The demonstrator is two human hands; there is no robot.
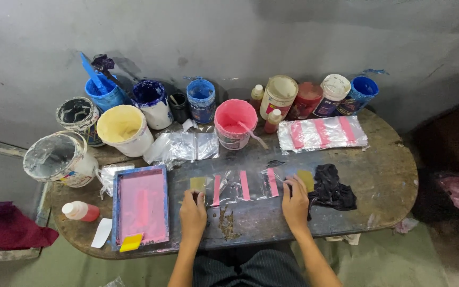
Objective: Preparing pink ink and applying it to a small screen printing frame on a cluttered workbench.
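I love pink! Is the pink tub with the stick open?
Open: the round pink plastic tub has no lid, and pink paint shows inside.

free: we see bare tabletop (389,175) right of black rag (331,187) | blocked: paint tubs (126,129) crowd the rear | left: framed screen (141,207) occupies edge

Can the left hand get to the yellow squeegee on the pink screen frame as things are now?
Probably yes. The left hand rests just right of the pink screen frame, and nothing lies between it and the yellow squeegee at the near edge.
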